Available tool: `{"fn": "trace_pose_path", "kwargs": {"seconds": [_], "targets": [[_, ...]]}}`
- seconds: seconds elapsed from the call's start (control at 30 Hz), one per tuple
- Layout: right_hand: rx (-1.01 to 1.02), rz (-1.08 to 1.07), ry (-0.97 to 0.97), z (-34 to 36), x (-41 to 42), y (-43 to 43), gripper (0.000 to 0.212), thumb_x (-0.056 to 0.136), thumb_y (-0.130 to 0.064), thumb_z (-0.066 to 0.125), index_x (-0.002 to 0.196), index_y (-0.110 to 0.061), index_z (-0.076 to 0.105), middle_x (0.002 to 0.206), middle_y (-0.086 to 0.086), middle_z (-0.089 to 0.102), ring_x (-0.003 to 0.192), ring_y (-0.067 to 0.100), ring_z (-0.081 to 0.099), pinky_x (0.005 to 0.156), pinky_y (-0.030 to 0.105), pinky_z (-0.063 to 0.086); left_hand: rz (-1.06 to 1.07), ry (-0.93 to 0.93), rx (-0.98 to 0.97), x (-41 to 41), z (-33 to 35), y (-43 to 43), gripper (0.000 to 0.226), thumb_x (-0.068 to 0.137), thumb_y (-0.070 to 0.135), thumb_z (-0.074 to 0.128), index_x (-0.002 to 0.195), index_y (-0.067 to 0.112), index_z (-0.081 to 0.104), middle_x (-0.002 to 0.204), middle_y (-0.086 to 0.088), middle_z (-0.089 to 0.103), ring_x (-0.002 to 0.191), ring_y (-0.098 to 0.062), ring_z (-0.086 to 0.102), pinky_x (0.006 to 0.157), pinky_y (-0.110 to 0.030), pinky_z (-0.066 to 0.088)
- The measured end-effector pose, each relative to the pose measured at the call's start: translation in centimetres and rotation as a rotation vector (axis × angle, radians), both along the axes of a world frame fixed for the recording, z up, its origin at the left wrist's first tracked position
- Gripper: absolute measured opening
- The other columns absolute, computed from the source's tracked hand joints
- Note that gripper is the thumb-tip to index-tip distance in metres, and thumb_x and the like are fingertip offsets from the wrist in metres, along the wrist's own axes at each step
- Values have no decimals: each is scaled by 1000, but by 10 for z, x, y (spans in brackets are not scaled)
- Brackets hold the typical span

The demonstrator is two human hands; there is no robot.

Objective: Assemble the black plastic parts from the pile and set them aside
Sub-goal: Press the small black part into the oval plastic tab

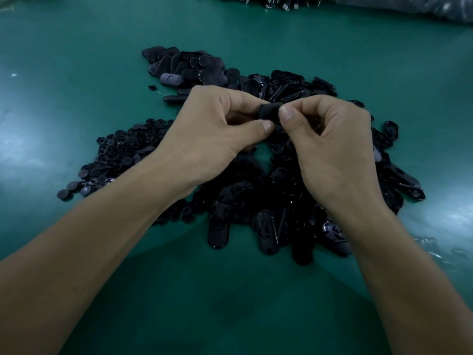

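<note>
Black plastic part sits pinched between left hand and right hand fingers mid-assembly; next, likely press it together and set it aside.

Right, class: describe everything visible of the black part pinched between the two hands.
The black part is small, matte and dark, seemingly plastic, with a rounded top edge. Fingers hide part of it. The left hand and right hand pinch it from either side, thumbs in front, holding it above the pile of similar parts.
</note>
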State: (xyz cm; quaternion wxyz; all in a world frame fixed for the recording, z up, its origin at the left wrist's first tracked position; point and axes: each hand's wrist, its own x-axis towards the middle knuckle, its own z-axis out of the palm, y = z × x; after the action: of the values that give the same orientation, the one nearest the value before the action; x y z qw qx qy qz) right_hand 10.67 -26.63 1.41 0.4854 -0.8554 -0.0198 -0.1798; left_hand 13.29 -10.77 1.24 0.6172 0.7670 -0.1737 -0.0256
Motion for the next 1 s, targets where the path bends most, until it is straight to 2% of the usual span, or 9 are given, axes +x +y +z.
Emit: {"fn": "trace_pose_path", "kwargs": {"seconds": [0.1,0.23,0.4,0.53,0.7,0.87,0.93,1.0], "targets": [[-14,12,15,0,0,1,16,100,-26,61,86,-33,66,76,-18,65,73,-7,61,65,9,46,-1,-14,29,0,-1,-1,19,91,10,72,94,28,78,87,-6,78,81,-25,72,86,-49,56],[-39,25,14,0,0,2,19,100,-25,61,83,-35,65,74,-18,64,70,-7,60,64,9,45,13,-40,74,-1,-2,-3,19,92,10,70,96,28,77,84,2,78,79,-16,73,82,-45,58],[-32,5,-41,0,-1,1,14,96,-24,67,87,-34,67,77,-21,67,76,-7,64,69,9,48,38,-81,122,-2,-3,-3,14,93,19,68,100,27,78,84,2,77,82,-26,72,78,-52,58],[55,-16,-74,0,0,0,11,89,-21,76,86,-30,70,78,-16,70,73,-3,66,68,12,49,50,-92,128,-3,-3,-4,12,95,21,67,100,24,77,83,7,76,79,-13,72,78,-46,61],[85,-23,-76,-1,0,0,10,88,-18,77,91,-27,74,80,-16,72,78,-2,69,72,13,53,63,-114,142,-2,-5,-5,12,95,21,66,100,24,76,81,10,76,77,-8,72,75,-36,61],[73,18,-66,0,-1,2,15,91,-15,73,97,-28,73,86,-16,72,83,-2,70,78,18,56,126,-149,160,0,-6,-3,8,92,24,70,90,29,76,71,18,72,63,4,64,60,-14,47],[80,43,-66,0,-1,2,16,90,-14,73,96,-29,72,85,-15,73,82,0,70,78,19,57,137,-141,159,1,-6,-2,8,91,24,71,88,30,75,70,17,71,62,4,62,58,-14,46],[86,47,-85,-2,0,0,16,90,-14,74,96,-29,71,84,-14,72,80,2,70,75,19,56,122,-96,127,2,-6,-2,7,92,22,71,89,26,76,72,7,73,63,-3,62,58,-23,51]]}}
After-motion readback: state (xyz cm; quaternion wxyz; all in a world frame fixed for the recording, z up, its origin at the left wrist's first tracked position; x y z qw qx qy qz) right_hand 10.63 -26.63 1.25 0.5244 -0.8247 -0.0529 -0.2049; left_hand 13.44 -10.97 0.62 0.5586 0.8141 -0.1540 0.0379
